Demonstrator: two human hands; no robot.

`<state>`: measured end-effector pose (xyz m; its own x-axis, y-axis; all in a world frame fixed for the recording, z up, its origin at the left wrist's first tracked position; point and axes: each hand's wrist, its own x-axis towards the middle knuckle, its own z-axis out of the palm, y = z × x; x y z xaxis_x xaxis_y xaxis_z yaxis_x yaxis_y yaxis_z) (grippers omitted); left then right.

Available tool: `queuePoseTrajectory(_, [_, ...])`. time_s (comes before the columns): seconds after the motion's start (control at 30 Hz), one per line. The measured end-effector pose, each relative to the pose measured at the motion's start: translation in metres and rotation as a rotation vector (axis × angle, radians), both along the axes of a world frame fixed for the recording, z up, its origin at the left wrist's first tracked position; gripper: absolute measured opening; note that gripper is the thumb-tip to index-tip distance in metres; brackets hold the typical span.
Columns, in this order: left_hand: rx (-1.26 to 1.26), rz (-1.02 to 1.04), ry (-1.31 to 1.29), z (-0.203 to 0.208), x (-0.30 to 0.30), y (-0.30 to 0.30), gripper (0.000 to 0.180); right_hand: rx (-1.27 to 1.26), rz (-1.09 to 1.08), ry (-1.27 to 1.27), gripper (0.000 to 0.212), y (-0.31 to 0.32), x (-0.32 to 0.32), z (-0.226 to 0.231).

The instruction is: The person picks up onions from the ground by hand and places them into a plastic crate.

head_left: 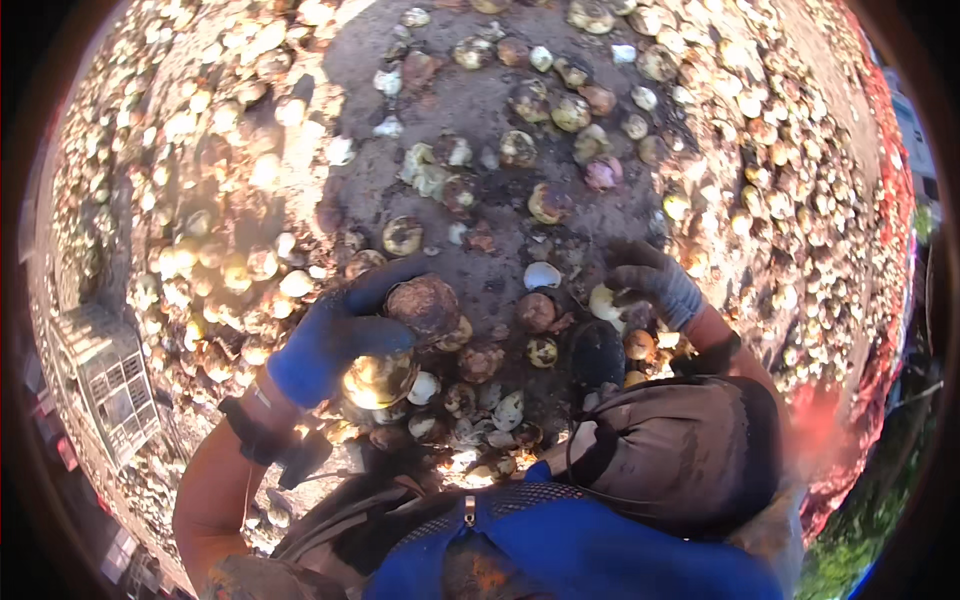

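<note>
A brown, dirt-coated onion (423, 306) sits between the thumb and fingers of my left hand (335, 335), which wears a blue glove. Just below that hand lies a large yellowish onion (380, 381), partly covered by it. My right hand (652, 280), in a grey glove darkened at the fingers, hangs low over the ground with its fingers spread and bent, holding nothing that I can see. Close under its fingertips is a pale onion (606, 304). A white onion piece (542, 275) and a reddish-brown onion (536, 312) lie between my hands.
Onions are scattered thickly over the soil on both sides, more thinly up the middle strip (460, 210). A slatted crate (112, 385) stands at the left. Red netting (850, 430) runs along the right edge. My bent knee (680, 450) is close below my right hand.
</note>
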<state>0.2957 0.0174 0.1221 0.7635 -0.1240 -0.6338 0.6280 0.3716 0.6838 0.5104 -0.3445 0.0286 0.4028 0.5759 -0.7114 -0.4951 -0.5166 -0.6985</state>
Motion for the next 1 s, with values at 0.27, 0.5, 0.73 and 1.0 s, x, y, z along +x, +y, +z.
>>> queuePoseTrajectory(0.27, [0.285, 0.805, -0.539, 0.122, -0.136, 0.157, 0.063, -0.275, -0.259, -0.092, 0.056, -0.045, 0.046, -0.029])
queuePoseTrajectory(0.5, [1.628, 1.525, -0.623, 0.224, -0.333, 0.333, 0.053, -0.41, 0.007, -0.325, 0.055, -0.009, 0.056, 0.018])
queuePoseTrajectory(0.73, [2.002, 0.828, 0.623, 0.057, -0.369, 0.395, 0.072, -0.293, 0.989, -0.851, 0.052, 0.044, 0.048, 0.097])
queuePoseTrajectory(1.0, [1.594, 0.119, 0.279, -0.045, -0.177, 0.315, 0.045, -0.297, 0.734, -0.738, 0.058, 0.255, -0.044, 0.21])
